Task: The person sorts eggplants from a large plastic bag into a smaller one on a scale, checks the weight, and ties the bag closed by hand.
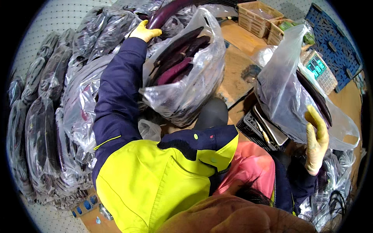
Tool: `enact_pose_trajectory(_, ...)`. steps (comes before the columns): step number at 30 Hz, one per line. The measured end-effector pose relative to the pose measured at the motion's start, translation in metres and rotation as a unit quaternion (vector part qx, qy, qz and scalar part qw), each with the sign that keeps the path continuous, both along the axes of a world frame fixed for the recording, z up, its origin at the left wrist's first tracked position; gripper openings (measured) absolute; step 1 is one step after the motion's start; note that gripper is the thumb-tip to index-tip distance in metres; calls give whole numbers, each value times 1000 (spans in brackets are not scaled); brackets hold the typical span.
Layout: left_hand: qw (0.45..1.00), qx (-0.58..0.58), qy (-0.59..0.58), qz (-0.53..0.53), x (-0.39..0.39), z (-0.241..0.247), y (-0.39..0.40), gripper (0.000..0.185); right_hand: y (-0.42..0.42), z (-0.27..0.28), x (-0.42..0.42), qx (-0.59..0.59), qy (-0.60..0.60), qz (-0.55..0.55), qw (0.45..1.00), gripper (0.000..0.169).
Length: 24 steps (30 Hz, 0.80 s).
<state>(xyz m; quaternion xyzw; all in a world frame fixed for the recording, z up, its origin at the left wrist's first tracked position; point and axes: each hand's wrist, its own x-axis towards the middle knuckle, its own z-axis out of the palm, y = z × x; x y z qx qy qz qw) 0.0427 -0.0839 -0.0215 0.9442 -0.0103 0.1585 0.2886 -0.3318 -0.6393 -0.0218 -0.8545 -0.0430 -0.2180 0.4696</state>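
Note:
At the top of the head view my left hand (145,32), in a yellow glove, grips one end of a long purple eggplant (166,14). Below it stands an open clear plastic bag (201,87) holding several dark eggplants (177,55). My right hand (317,139), also gloved, has its fingers apart and holds nothing. It is beside a second plastic bag (276,87), which stands on a scale platform (281,139). Inside that bag a dark eggplant (314,96) leans upright; the cloudy plastic blurs the other contents.
Bagged eggplants (42,131) are stacked along the left. A lit scale display (317,67) stands behind the right bag, near a blue plastic pallet (335,46). Beige crates (258,19) sit at the back on a wooden board (236,70). More bags (335,174) lie at lower right.

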Motion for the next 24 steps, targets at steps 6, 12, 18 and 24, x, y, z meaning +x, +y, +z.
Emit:
enact_pose_trajectory(6,906,-376,-41,-189,-87,96,-18,52,63,4,53,-57,57,179,980,37)
enact_pose_trajectory(12,691,-577,6,-436,-134,120,-87,54,105,7,76,-19,95,293,951,38)
enact_pose_trajectory(18,617,-631,2,-470,-164,100,-149,61,118,10,116,-273,-291,109,910,73)
enact_pose_trajectory(24,507,-721,102,-462,-169,71,-225,50,124,4,149,-247,-403,94,876,81)
